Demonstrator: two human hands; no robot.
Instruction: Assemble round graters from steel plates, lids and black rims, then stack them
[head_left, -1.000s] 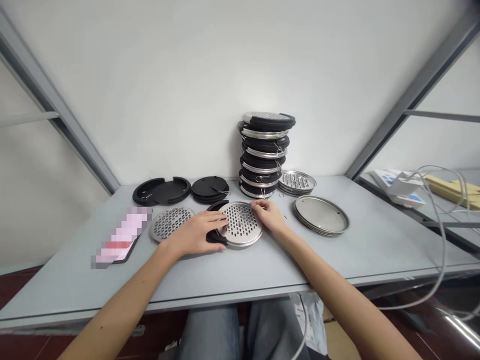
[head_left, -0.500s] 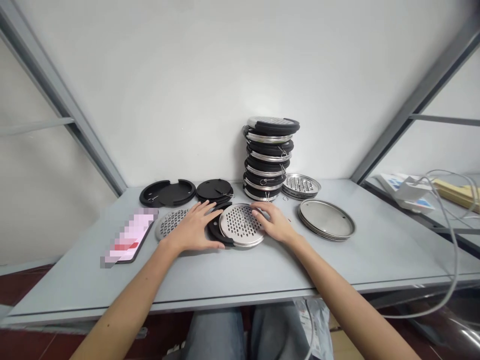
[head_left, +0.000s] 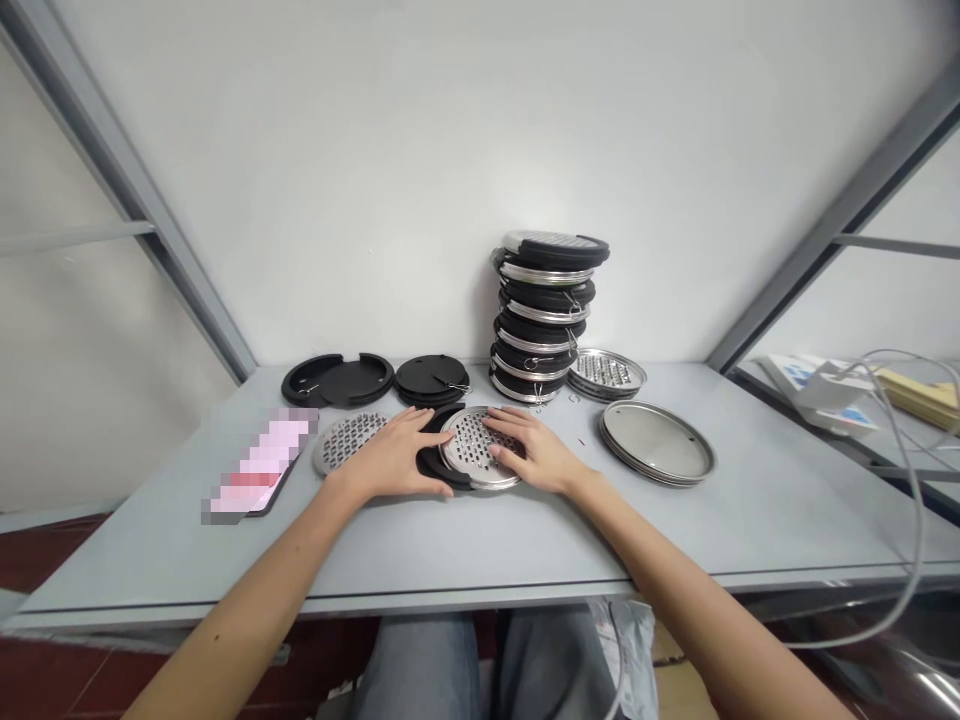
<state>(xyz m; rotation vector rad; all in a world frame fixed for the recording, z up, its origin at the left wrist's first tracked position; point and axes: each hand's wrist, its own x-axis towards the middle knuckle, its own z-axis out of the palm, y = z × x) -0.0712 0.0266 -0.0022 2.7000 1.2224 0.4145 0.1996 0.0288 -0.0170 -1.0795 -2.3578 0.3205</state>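
Observation:
A round metal grater disc (head_left: 474, 447) lies at the middle front of the table, partly inside a black rimmed holder (head_left: 435, 462). My left hand (head_left: 397, 452) rests on the holder's left side, palm down, fingers and thumb spread. On the disc's right part lies my right hand (head_left: 534, 450), its fingers stretched over the perforated face. The disc seems to have other metal discs under it. Just left of my left hand is another grater disc (head_left: 349, 442), its right edge covered by the hand.
Behind stands a tall stack of black-and-metal graters (head_left: 540, 330), beside more grater discs (head_left: 609, 372). Black holders (head_left: 349, 382) and black round pieces (head_left: 431, 378) lie at the back left. A phone (head_left: 262, 465) is at left, plain metal discs (head_left: 658, 440) at right. A white cable (head_left: 916, 500) hangs at far right.
My right hand has slid left, further over the grater disc. My left hand stays on the holder, its thumb side now closer to the disc. The view has shifted slightly.

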